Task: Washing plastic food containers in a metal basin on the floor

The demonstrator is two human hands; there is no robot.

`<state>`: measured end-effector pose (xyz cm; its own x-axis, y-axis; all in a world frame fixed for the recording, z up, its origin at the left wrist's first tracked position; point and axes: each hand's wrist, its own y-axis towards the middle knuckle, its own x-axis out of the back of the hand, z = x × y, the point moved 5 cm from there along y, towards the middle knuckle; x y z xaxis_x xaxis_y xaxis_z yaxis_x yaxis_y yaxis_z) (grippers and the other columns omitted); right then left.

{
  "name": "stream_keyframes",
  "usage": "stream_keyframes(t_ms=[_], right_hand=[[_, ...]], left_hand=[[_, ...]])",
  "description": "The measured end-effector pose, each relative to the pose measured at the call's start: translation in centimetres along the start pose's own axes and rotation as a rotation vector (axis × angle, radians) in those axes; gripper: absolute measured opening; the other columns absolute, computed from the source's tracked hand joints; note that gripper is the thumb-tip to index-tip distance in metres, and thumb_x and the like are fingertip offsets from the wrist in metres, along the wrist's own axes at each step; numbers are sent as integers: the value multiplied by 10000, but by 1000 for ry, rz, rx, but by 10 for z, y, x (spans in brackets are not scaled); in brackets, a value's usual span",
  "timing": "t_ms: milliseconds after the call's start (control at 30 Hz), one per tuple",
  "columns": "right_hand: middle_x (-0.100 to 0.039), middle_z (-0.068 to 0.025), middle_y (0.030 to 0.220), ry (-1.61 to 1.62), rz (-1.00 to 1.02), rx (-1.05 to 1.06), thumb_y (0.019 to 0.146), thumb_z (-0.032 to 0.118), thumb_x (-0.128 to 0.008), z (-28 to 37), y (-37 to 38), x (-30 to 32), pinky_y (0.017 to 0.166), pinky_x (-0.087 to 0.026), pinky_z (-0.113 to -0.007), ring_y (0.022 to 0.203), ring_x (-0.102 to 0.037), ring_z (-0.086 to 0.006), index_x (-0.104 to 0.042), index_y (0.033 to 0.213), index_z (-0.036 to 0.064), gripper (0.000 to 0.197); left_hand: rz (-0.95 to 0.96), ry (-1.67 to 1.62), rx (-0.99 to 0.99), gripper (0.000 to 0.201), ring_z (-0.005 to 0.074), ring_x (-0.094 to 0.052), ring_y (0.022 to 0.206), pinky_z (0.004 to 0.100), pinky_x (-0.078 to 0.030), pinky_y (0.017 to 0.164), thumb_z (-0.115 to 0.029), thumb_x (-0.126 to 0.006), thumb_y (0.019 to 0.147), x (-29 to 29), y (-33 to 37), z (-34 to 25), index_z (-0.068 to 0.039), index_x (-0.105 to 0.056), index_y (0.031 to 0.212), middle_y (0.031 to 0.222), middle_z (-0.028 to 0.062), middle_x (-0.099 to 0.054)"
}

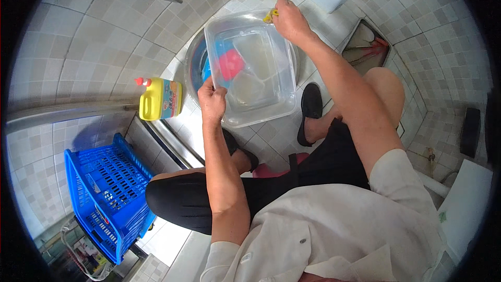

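In the head view, the clear, rectangular plastic bin [284,68] is in the upper middle of the frame, overlapping a round grey metal basin [191,68] whose left edge shows beside it. The left hand [212,100] is closed on the bin's left rim, fingers curled over the edge. The right hand [290,20], at the top of the frame, grips a crumpled yellow scrubber or cloth [271,16] against the bin's upper right corner.

The work appears to be midway: the bin looks to be getting wiped at its rim, and the remaining rim, any rinsing and setting it aside seem left to do. A pink-red piece [231,64] and blue patches show within the bin's outline; through the cloudy plastic I cannot tell whether they lie inside it or in the basin beneath. The yellow plastic jug with a red pump top [166,99] stands left of centre, touched by neither hand.
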<state>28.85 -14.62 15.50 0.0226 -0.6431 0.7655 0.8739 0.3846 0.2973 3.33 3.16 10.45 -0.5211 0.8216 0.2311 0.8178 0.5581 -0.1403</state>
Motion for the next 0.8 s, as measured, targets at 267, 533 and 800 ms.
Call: stream_keyframes(t_ms=[267, 533, 800], right_hand=[[-565, -201, 1029, -42, 127, 371, 843, 41, -519, 35, 4, -9, 785, -499, -500, 947, -598, -403, -489, 988, 0, 154], [-578, -167, 1032, -42, 273, 817, 863, 59, -531, 105, 6, -26, 754, -509, -461, 897, -611, -381, -482, 977, -3, 138], [-621, -266, 950, -224, 265, 254, 825, -1, -493, 42, -5, -16, 765, -526, -465, 889, -644, -408, -477, 991, -51, 173]], left_hand=[[79, 58, 24, 531, 71, -468, 664, 217, -393, 622, 24, -553, 701, 18, 5, -29, 5, -605, 1230, 753, -32, -527], [143, 193, -11, 498, 82, -505, 698, 223, -407, 638, 18, -538, 698, -3, -4, -41, 2, -633, 1187, 788, -9, -582], [-17, 81, -53, 474, 80, -520, 729, 216, -425, 679, 41, -520, 705, 7, 7, -21, 28, -636, 1164, 849, 3, -619]])
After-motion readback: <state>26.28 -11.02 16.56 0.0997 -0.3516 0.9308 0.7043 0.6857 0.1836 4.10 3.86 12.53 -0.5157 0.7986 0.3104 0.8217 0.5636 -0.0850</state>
